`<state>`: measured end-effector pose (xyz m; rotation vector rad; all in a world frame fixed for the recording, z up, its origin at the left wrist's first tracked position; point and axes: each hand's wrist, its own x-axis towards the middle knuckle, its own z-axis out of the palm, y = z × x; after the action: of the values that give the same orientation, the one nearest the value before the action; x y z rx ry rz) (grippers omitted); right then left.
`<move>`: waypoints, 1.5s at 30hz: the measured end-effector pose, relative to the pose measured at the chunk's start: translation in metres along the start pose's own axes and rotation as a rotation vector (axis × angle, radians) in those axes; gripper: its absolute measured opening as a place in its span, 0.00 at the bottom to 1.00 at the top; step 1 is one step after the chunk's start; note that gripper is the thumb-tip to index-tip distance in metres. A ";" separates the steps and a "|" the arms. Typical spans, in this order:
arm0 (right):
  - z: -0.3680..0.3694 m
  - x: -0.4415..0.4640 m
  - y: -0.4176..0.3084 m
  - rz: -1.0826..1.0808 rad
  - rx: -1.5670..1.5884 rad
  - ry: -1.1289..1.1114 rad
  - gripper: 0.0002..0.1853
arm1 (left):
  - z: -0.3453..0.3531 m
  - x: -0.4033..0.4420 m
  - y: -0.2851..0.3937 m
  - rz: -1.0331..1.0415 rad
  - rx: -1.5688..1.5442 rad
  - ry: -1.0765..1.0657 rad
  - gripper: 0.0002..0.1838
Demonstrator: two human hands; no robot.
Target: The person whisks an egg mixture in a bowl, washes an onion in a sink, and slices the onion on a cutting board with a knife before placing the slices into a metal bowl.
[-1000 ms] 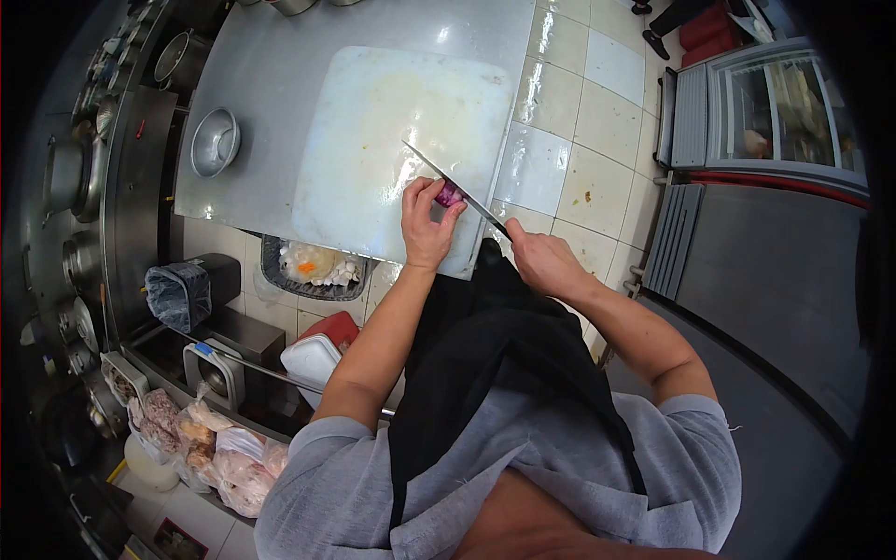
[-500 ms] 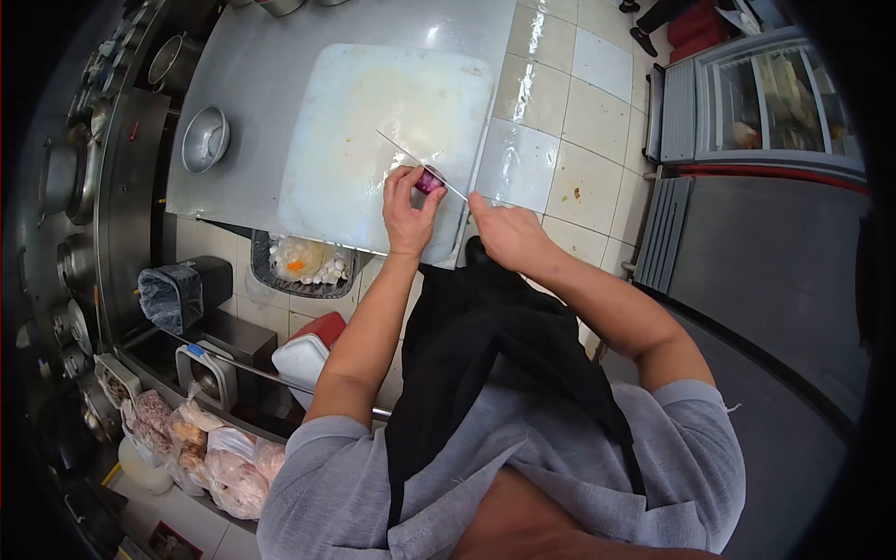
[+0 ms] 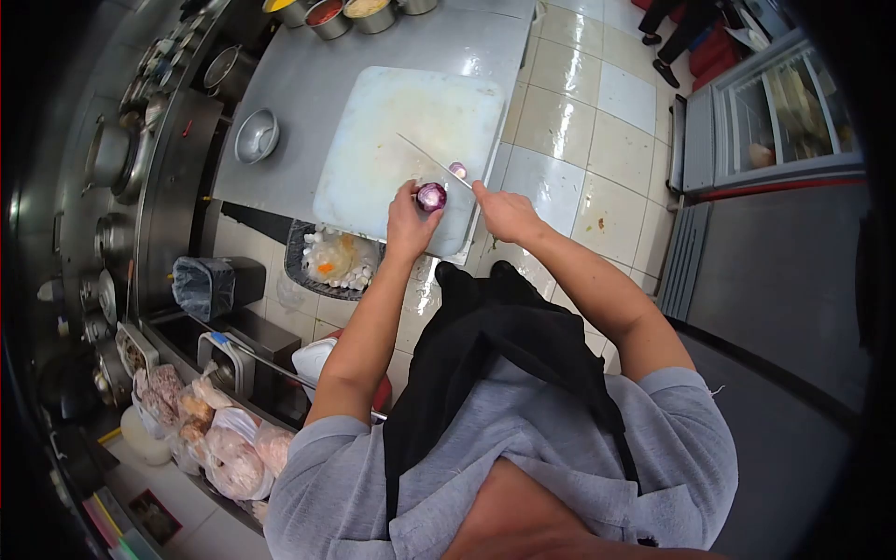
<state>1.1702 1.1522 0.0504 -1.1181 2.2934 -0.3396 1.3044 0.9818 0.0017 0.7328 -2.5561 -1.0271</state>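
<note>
Pinching a red onion (image 3: 432, 197) by its sides, the left hand (image 3: 408, 229) in the head view is toward the near right corner of the cutting board (image 3: 373, 159); a cut piece (image 3: 458, 170) lies near the right edge. The right hand (image 3: 509, 216) is wrapped round the knife (image 3: 420, 149), hiding its handle. The onion is probably light, firm and slick-skinned, best held by its sides; its underside is hidden.

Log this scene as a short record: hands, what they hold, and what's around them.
Left hand: holds purple onion, cut face showing
Right hand: holds knife, handle mostly hidden
Cut piece: on cutting board, by the blade; contact unclear
Metal bowl: on metal table, beside the board
</note>
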 end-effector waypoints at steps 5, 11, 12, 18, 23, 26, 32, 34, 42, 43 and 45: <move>0.003 -0.011 -0.006 -0.055 0.127 0.070 0.29 | 0.008 0.005 0.006 -0.091 -0.012 0.008 0.38; 0.011 -0.011 -0.013 -0.309 0.369 0.191 0.30 | 0.003 0.000 0.021 -0.227 -0.087 0.002 0.31; 0.008 -0.015 -0.017 -0.292 0.344 0.155 0.30 | -0.006 -0.003 0.032 -0.297 -0.172 0.017 0.30; 0.005 -0.018 -0.037 -0.346 0.393 0.173 0.32 | -0.023 -0.017 0.040 -0.266 -0.318 0.123 0.27; -0.006 -0.019 -0.065 -0.370 0.301 0.126 0.32 | -0.049 -0.028 0.050 -0.329 -0.218 0.162 0.26; 0.006 -0.005 -0.078 -0.428 0.301 0.116 0.30 | -0.050 -0.039 0.025 -0.329 -0.276 0.283 0.28; 0.014 0.034 -0.141 -0.513 0.726 -0.116 0.24 | -0.110 -0.062 -0.031 -0.267 -0.604 0.327 0.30; 0.012 0.042 -0.178 -0.448 0.867 -0.302 0.25 | -0.139 -0.068 -0.058 -0.218 -0.852 0.307 0.32; 0.054 0.112 -0.337 -0.362 0.922 -0.394 0.23 | -0.246 -0.103 -0.174 -0.048 -1.033 0.425 0.36; 0.062 0.124 -0.352 -0.362 0.915 -0.407 0.23 | -0.259 -0.108 -0.186 -0.055 -1.035 0.437 0.36; 0.080 0.147 -0.378 -0.380 0.726 -0.371 0.23 | -0.283 -0.115 -0.206 -0.054 -1.120 0.389 0.35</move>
<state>1.3867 0.8040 0.1006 -1.0920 1.4303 -0.9339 1.5957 0.7610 0.0469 0.5599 -1.2959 -1.8170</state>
